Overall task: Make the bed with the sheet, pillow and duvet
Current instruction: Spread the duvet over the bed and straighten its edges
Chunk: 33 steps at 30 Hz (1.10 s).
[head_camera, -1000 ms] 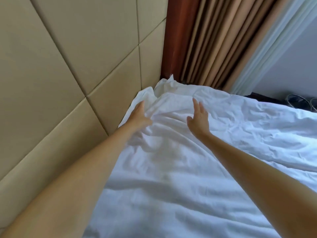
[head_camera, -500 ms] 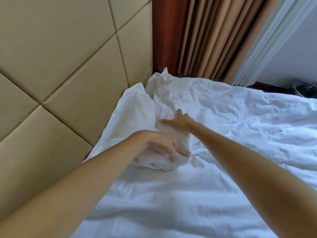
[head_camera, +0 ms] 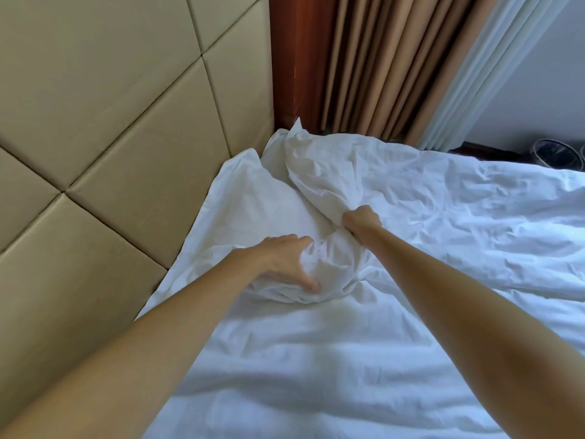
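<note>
A wrinkled white duvet covers the bed. Its top edge is bunched and folded back near the headboard, baring a flat white sheet beneath. My left hand grips the bunched duvet fold from the left, thumb under the fold and fingers over it. My right hand is fisted round the duvet edge a little farther back. A crumpled duvet corner sticks up at the far corner of the bed. I see no separate pillow.
A padded beige headboard runs along the left. Behind the bed's far corner stand a red-brown wooden panel and tan curtains, with pale sheer curtains to the right. A round dark bin sits beyond the far right edge.
Both hands went from lying flat on the duvet near the headboard to gripping its top edge and have drawn it back toward me, exposing more sheet.
</note>
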{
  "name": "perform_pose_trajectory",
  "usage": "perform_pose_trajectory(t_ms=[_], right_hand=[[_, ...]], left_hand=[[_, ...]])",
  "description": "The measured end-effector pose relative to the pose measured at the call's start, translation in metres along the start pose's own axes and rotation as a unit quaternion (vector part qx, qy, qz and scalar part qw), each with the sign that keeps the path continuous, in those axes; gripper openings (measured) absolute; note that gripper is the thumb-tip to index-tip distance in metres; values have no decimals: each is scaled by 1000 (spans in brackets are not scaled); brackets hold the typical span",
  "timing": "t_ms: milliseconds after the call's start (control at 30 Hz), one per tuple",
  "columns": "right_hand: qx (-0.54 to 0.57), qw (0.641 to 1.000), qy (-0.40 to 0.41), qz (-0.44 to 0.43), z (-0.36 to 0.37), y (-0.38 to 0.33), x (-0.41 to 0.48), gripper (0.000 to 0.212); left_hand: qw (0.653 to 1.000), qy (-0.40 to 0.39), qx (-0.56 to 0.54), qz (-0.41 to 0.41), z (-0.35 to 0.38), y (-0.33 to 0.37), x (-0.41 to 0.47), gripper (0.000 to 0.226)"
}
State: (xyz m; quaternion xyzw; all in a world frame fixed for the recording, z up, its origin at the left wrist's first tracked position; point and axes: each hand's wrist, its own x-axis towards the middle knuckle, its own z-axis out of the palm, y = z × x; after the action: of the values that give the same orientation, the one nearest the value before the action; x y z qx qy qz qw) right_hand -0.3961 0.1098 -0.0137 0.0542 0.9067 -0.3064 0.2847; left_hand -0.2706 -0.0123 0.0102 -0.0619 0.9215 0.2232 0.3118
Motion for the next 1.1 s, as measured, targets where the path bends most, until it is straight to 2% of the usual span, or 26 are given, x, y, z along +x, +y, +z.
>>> perform_pose_trajectory(t_ms=[67, 100, 200, 300, 400, 500, 700, 767, 833, 900, 967, 1033, 1100], right_hand=[[71, 997, 1, 19, -3, 2, 0, 12], [110, 994, 5, 23, -5, 2, 2, 14], [229, 972, 35, 34, -15, -5, 7, 24], [329, 944, 25, 23, -25, -21, 9, 37], [316, 948, -5, -43, -20, -52, -4, 48], [305, 948, -6, -87, -18, -84, -15, 45], [328, 926, 8, -187, -44, -140, -19, 39], [337, 920, -29, -199, -47, -135, -12, 40], [342, 912, -124, -191, -38, -121, -7, 43], [306, 911, -214, -175, -20, -107, -5, 44], [244, 920, -264, -159, 2, -89, -2, 47], [187, 928, -287, -148, 20, -68, 8, 48], [159, 929, -309, -129, 31, -53, 13, 51]], left_hand=[[998, 56, 3, 29, -6, 3, -4, 31], [996, 88, -3, 31, -10, 5, -7, 20], [984, 179, 4, 4, -22, 7, -16, 20], [963, 261, 14, -60, -26, 1, -16, 14], [948, 298, -19, -110, -32, -14, -17, 19], [940, 311, -58, -126, -39, -27, -23, 15], [903, 402, -120, -89, -86, -43, -26, 24], [903, 407, -90, -103, -85, -44, -16, 23], [905, 395, -32, -157, -74, -48, -7, 18], [898, 377, -23, -227, -61, -54, -1, 19], [888, 367, -63, -268, -54, -61, 4, 23], [886, 346, -170, -256, -51, -65, 6, 34], [892, 267, -287, -225, -47, -73, 6, 71]])
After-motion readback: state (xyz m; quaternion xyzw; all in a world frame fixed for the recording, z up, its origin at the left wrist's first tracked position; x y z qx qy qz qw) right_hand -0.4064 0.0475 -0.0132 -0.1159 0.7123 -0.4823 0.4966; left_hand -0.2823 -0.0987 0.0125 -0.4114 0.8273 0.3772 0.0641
